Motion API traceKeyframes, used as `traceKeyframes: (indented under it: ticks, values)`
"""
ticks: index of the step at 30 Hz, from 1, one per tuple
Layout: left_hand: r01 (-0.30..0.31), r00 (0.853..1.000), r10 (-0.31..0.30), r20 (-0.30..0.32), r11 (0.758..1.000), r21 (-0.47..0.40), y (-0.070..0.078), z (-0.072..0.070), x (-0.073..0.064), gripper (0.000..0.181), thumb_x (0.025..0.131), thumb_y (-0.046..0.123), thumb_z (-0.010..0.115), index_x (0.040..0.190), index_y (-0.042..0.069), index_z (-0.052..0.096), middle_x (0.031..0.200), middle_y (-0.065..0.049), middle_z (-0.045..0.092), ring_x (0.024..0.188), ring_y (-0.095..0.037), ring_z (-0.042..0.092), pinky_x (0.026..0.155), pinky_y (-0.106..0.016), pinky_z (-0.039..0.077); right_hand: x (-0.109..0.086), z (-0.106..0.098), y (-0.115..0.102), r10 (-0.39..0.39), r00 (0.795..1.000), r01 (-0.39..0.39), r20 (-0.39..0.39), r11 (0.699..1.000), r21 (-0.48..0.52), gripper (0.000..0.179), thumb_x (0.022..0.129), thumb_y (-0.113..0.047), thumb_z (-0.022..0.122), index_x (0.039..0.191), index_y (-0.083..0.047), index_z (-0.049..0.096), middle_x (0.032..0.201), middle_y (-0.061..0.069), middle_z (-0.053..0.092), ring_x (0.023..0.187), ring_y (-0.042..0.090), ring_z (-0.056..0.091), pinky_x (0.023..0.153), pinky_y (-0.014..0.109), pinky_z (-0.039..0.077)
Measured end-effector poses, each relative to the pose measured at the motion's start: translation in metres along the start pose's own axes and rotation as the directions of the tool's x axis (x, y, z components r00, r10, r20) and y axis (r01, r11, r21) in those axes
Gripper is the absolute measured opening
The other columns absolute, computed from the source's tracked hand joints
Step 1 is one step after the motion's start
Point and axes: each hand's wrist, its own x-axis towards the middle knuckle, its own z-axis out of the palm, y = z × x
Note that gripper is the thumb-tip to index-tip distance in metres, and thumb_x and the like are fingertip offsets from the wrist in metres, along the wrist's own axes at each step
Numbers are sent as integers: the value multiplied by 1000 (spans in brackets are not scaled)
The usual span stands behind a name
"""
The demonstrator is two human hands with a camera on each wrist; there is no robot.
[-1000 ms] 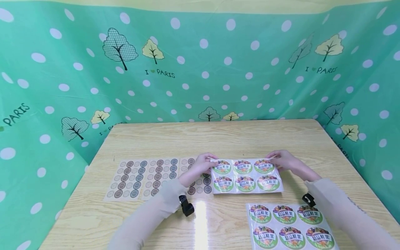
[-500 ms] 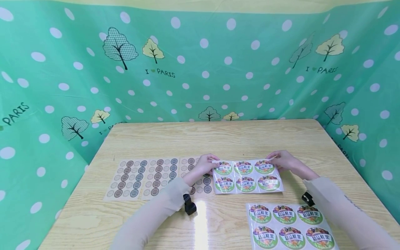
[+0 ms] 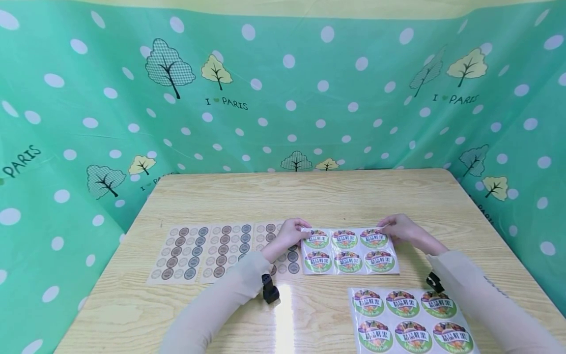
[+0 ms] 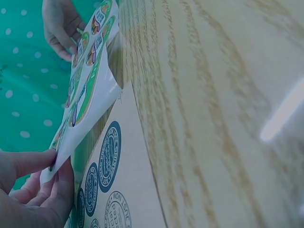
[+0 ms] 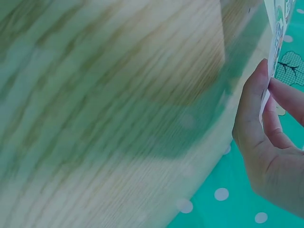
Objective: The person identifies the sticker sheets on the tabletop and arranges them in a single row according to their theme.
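Both hands hold a white sticker sheet (image 3: pixel 332 249) with several oval fruit labels, tilted with its far edge raised over the table. My left hand (image 3: pixel 288 234) pinches its far left corner between thumb and fingers; the left wrist view shows the left hand (image 4: pixel 35 190) gripping that corner close up. At the far right corner my right hand (image 3: pixel 403 229) pinches the sheet, and the right wrist view shows the right hand's (image 5: pixel 270 137) thumb and fingers on either side of the edge. A brown-and-grey round-sticker sheet (image 3: pixel 261 250) lies under the left forearm, partly hidden.
Two more round-sticker sheets (image 3: pixel 208 258) lie side by side to the left. A second fruit-label sheet (image 3: pixel 417 314) lies flat at the table's front right. The wooden table (image 3: pixel 309 196) meets a green dotted curtain (image 3: pixel 265 98) at its back and sides.
The left hand and the sheet's left side have shifted slightly right. The sheet's upper edge has dropped a little, while both hands keep hold of its corners.
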Motion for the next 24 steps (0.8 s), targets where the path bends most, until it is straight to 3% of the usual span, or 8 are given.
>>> traceKeyframes:
  ticks: [9, 24]
  values:
    - [-73, 997, 76, -21, 991, 113, 0, 0, -2, 18, 72, 1, 67, 89, -1, 63, 66, -3, 53, 55, -8, 48, 46, -16, 44, 1, 2, 2, -23, 999, 23, -22, 999, -23, 30, 85, -3, 53, 108, 15, 49, 86, 16, 60, 67, 16, 60, 63, 31, 54]
    - [-132, 989, 143, -32, 964, 230, 3, 1, -5, 14, 73, 2, 67, 86, 1, 65, 68, -3, 52, 58, -9, 46, 46, -16, 40, 5, 6, 7, -85, 994, 77, -71, 991, -105, 23, 85, -1, 53, 101, 15, 54, 81, 16, 62, 64, 16, 60, 57, 30, 53]
